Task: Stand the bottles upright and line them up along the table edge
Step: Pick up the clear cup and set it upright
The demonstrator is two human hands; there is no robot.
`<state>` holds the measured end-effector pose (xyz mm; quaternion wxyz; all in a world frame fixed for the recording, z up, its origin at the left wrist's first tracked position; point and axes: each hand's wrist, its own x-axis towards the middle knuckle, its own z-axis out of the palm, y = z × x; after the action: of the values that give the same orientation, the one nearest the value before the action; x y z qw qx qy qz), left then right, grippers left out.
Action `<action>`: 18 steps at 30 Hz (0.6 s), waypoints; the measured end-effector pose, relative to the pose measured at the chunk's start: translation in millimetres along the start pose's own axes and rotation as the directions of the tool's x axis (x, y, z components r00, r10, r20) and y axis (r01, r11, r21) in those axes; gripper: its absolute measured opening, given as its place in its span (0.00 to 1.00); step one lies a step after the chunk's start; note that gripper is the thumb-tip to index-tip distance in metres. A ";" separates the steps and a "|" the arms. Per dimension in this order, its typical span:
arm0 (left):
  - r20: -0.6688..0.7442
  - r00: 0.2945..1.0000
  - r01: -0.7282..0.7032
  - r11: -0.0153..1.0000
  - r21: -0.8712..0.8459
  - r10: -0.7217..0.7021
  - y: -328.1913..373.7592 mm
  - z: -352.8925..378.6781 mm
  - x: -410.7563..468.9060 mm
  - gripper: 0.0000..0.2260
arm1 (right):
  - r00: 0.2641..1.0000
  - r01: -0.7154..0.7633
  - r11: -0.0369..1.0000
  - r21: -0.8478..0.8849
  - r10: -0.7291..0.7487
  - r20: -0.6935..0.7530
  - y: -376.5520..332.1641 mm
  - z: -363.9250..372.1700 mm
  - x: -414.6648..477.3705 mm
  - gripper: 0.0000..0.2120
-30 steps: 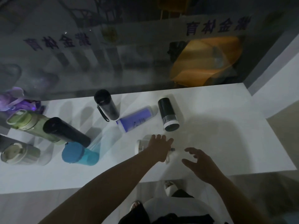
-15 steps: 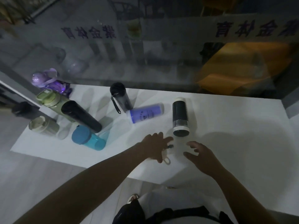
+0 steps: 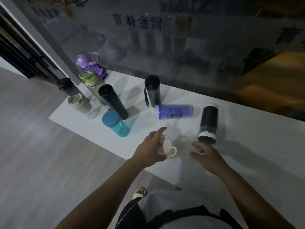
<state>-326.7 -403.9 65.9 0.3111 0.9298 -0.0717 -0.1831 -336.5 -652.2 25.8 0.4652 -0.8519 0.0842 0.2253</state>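
Now upright in left hand (image 3: 149, 150): clear bottle (image 3: 165, 147).

The left hand (image 3: 149, 150) wraps a clear, white-lidded bottle (image 3: 165, 147) at the white worktop's (image 3: 247, 146) near edge; the right hand (image 3: 207, 153) hovers beside it, fingers spread.

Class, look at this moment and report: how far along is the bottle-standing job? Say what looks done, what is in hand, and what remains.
Done: several bottles stand upright at the table's left end, among them the teal bottle and the tall black bottle.
In hand: the left hand grips a clear white-lidded bottle; the right hand hovers open beside it.
Left: the purple bottle and the black-and-white flask lie on their sides, and no neat edge row shows.
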 end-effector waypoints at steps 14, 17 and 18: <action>0.100 0.995 0.017 1.000 0.026 -0.019 1.3 7.5 6.3 0.42 | 1.000 -0.006 1.000 -0.018 0.006 0.000 7.2 -6.8 3.9 0.18; 0.146 0.985 0.106 0.987 -0.121 -0.088 4.9 -12.9 14.6 0.38 | 1.000 -0.010 1.000 -0.020 0.009 -0.028 10.4 -13.5 3.9 0.19; 0.125 0.985 0.137 0.975 -0.173 -0.116 6.3 -21.9 19.7 0.36 | 0.999 -0.012 1.000 -0.023 0.011 -0.035 11.2 -15.5 4.1 0.19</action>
<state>-300.2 -401.7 80.1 0.3776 0.8882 -0.0131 -0.2613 -332.0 -671.0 22.7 0.4523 -0.8607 0.0946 0.2139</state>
